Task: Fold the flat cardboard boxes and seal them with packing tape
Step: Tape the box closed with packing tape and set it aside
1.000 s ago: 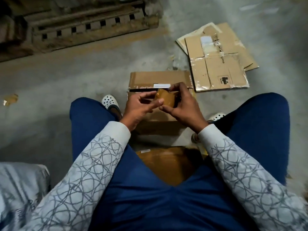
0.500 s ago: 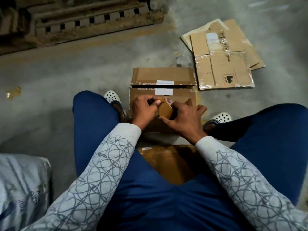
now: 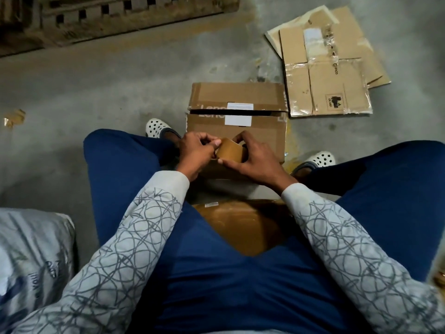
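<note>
Since a second back: both hands and the tape roll (image 3: 233, 152) have dropped from above the seam to the near edge of the box; left fingers, then stretched out, now curled in. Left hand (image 3: 196, 150) pinches at the roll's left rim, thumb and forefinger tight, likely picking for the loose end; can't tell if an end is lifted. Right hand (image 3: 257, 162) grips the roll from the right, fingers wrapped over the top, thumb under along its near side. Roll sits just above the near flap, at 6 o'clock of the folded box (image 3: 240, 94), which stands on the concrete floor (image 3: 108, 88) between the person's feet. Box status: erected, top flaps folded down, but a dark gap shows along the seam (image 3: 262, 113) by the white label (image 3: 238, 120); no fresh tape visible across it. So folding of this one looks done, sealing not yet begun. At 1 o'clock, well apart from the hands, flat cartons (image 3: 325, 75) lie stacked, more than one, with old clear tape on them, none folded. Judged progress: early, with one box awaiting tape and the pile untouched. Elsewhere: wooden pallet (image 3: 120, 18) at 11 o'clock, brown scrap (image 3: 14, 118) at 9, printed sack (image 3: 31, 256) at 8.
</note>
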Available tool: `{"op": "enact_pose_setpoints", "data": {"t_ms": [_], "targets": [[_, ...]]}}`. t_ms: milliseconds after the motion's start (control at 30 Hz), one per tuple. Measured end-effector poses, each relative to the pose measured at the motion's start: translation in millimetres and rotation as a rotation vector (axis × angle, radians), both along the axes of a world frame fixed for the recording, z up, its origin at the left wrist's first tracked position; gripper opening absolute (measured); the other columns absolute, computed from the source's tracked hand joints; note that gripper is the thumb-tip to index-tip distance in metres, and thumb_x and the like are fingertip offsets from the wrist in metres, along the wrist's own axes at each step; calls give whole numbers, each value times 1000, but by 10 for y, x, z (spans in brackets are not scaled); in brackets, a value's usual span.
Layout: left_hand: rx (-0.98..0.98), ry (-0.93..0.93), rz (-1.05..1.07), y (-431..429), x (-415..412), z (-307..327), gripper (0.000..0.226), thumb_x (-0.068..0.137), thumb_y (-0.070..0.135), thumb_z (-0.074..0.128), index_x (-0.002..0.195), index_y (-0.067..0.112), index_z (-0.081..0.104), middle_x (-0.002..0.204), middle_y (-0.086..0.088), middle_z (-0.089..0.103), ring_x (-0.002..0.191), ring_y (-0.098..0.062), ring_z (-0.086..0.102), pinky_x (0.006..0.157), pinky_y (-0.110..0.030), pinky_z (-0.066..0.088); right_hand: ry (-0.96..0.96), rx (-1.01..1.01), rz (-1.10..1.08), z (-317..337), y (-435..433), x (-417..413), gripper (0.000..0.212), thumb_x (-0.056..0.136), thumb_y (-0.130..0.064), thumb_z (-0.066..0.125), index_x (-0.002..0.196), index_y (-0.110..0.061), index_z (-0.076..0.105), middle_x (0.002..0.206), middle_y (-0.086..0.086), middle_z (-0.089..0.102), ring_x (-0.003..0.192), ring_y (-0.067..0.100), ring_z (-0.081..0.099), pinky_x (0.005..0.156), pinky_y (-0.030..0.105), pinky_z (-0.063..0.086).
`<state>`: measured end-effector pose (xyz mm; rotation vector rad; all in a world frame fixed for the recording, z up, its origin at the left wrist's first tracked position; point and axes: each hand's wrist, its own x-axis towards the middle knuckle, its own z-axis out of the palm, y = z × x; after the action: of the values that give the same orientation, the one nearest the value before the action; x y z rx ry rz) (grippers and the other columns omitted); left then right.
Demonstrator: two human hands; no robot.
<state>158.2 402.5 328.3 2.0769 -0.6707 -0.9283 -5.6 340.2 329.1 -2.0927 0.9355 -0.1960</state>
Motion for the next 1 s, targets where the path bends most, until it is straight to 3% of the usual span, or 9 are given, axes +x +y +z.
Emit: {"op": "enact_pose_setpoints", "data": {"t_ms": [200, 267, 333, 467, 533, 633, 733, 833, 1000], "targets": [[23, 82, 103, -84, 82, 22, 11, 89, 13, 72, 79, 18, 70, 89, -2, 72, 82, -18, 71, 67, -35, 62, 5, -94, 45, 36, -77, 54, 63, 82, -60, 73, 122, -18, 51, 110, 7, 69, 80, 13, 58, 60, 12, 39], [32, 65, 154, -58, 194, 45, 12, 91, 12, 69, 82, 19, 69, 83, -3, 71, 69, -14, 68, 59, -27, 59, 59, -108, 37, 19, -157, -35, 66, 80, -61, 74, 124, -16, 54, 112, 9, 69, 87, 20, 65, 66, 23, 52], [26, 27, 275, -7, 436, 66, 12, 92, 12, 67, 82, 19, 69, 83, -3, 72, 63, -11, 66, 53, -21, 52, 137, -113, -25, 31, -274, -176, 68, 76, -66, 74, 122, -17, 60, 107, 7, 70, 90, 23, 66, 72, 32, 55], [-39, 147, 373, 61, 796, 66, 13, 91, 6, 66, 78, 9, 68, 73, -8, 67, 60, -16, 59, 48, -22, 48, 114, -165, -122, 111, -540, -395, 60, 71, -69, 75, 111, -27, 62, 91, 1, 68, 78, 17, 63, 67, 32, 53], [-44, 207, 357, 48, 796, 60, 12, 90, 7, 67, 79, 7, 68, 68, -7, 65, 62, -20, 56, 49, -26, 47, 69, -193, -105, 132, -623, -423, 55, 72, -66, 77, 112, -30, 64, 97, 2, 73, 80, 17, 67, 73, 37, 58], [-64, 246, 349, 11, 761, 53, 11, 91, 8, 66, 81, 6, 67, 70, -8, 64, 61, -20, 56, 48, -27, 44, 81, -200, -95, 86, -677, -424, 52, 76, -59, 78, 116, -28, 67, 109, 1, 73, 91, 17, 68, 79, 34, 57], [-58, 177, 326, -48, 767, 18, 16, 92, 13, 65, 89, -2, 69, 68, -8, 62, 51, -12, 54, 45, -25, 41, 74, -236, -89, 50, -735, -422, 56, 75, -58, 79, 120, -29, 63, 113, 3, 71, 95, 22, 67, 80, 31, 53], [-57, 46, 299, -167, 857, -17, 20, 92, 20, 65, 78, 6, 69, 63, -6, 62, 50, -17, 54, 53, -31, 45, 46, -252, 74, 116, -856, -414, 70, 72, -61, 81, 127, -27, 53, 118, 3, 67, 95, 24, 65, 77, 34, 54], [-92, -98, 100, -408, 915, -83, 13, 93, 26, 66, 85, 20, 73, 80, 4, 71, 73, -10, 65, 71, -31, 55, 155, -481, 166, 39, -1259, -508, 53, 88, -46, 72, 134, -29, 52, 108, 11, 58, 88, 34, 59, 69, 32, 45]]}}
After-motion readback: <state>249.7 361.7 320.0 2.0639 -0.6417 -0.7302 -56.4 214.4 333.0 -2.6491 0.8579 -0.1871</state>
